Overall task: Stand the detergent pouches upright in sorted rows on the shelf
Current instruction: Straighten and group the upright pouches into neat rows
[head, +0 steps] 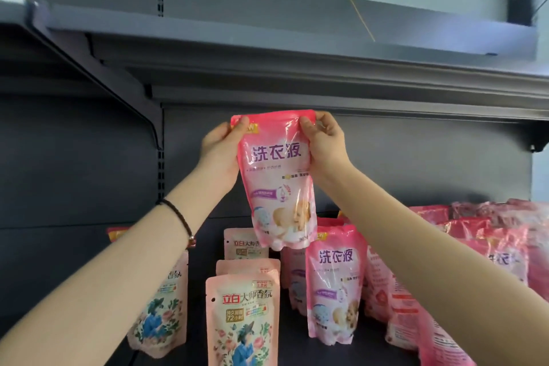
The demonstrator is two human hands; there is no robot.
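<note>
Held pouch: a pink detergent pouch (pixel 279 178) hangs upright in the air above the shelf (pixel 374 345), in front of the dark back panel (pixel 416 163).
Held pouch label: large purple characters 洗衣液; a yellow corner tag at the top left, partly covered; smaller print too blurred to read.
Left hand (pixel 221 154): fingers clamped on the pouch's top left corner, thumb on the front face.
Right hand (pixel 323 142): fingers pinched shut on the top right corner.
Wrist: a black cord bracelet (pixel 181 220) on the left forearm.
Standing pink pouch (pixel 334 285): same 洗衣液 label, upright on the shelf, below and just right of the held one.
Floral pouches (pixel 242 321): pale peach, upright in a row running back; label reads 立白大师香氛, with 72小时 and a 3.8元 tag.
Left floral pouch (pixel 162 312): same design, partly hidden by the left forearm.
Pink pile (pixel 487 235): unsorted pink pouches lying tumbled at the right of the shelf.
</note>
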